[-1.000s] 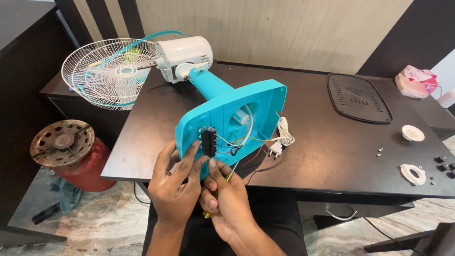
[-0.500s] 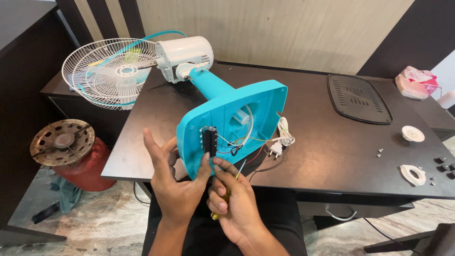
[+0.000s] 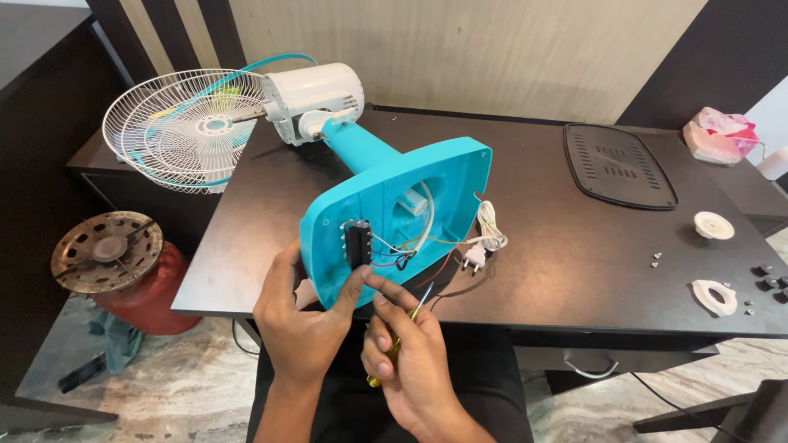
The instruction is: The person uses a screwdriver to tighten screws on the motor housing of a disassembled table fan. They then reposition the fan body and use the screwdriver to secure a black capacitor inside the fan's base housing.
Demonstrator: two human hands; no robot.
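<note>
While half hidden in the right hand (image 3: 414, 361), a screwdriver (image 3: 404, 336); left hand (image 3: 305, 328) clasping the fan base (image 3: 394, 217).

We see an evenly lit, fairly bright scene; soft light seems to fall from above. The dark bench (image 3: 574, 246) carries a dull sheen toward twelve o'clock, without hard glare. Shadows stay faint, deepest under the bench at six o'clock. Focus is sharp at centre; straight lines bow slightly toward three and nine o'clock. We notice no motion blur.
</note>
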